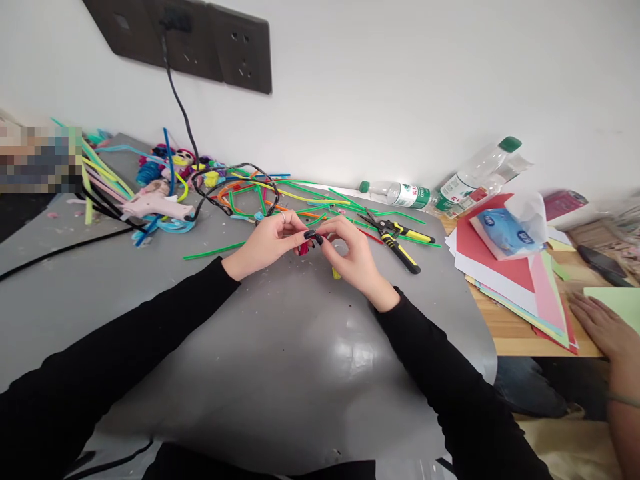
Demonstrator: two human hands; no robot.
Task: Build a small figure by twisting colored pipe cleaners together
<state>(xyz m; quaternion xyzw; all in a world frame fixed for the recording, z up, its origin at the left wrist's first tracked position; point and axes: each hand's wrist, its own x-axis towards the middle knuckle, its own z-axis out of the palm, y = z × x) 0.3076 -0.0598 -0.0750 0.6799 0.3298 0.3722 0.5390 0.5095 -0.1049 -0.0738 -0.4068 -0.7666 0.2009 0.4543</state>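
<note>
Above the middle of the grey table (280, 373), my left hand (267, 243) and my right hand (355, 257) meet at the fingertips. Both are closed in a pinch on a small red piece (303, 249), largely hidden by the fingers, so its exact kind cannot be made out. A small yellow piece (336, 273) shows just below my right hand. Green pipe cleaners (213, 253) lie to the left of and behind my hands. Right of my right hand rest yellow-and-black pliers (395, 241), their jaws pointing away.
A pink glue gun (157, 202) with its cord lies at the left, near colourful fuzzy figures (175, 160). Plastic bottles (403, 194) lie along the wall. On the wooden table at right are coloured papers (500, 267), a tissue pack (510, 230) and another person's hand (597, 321).
</note>
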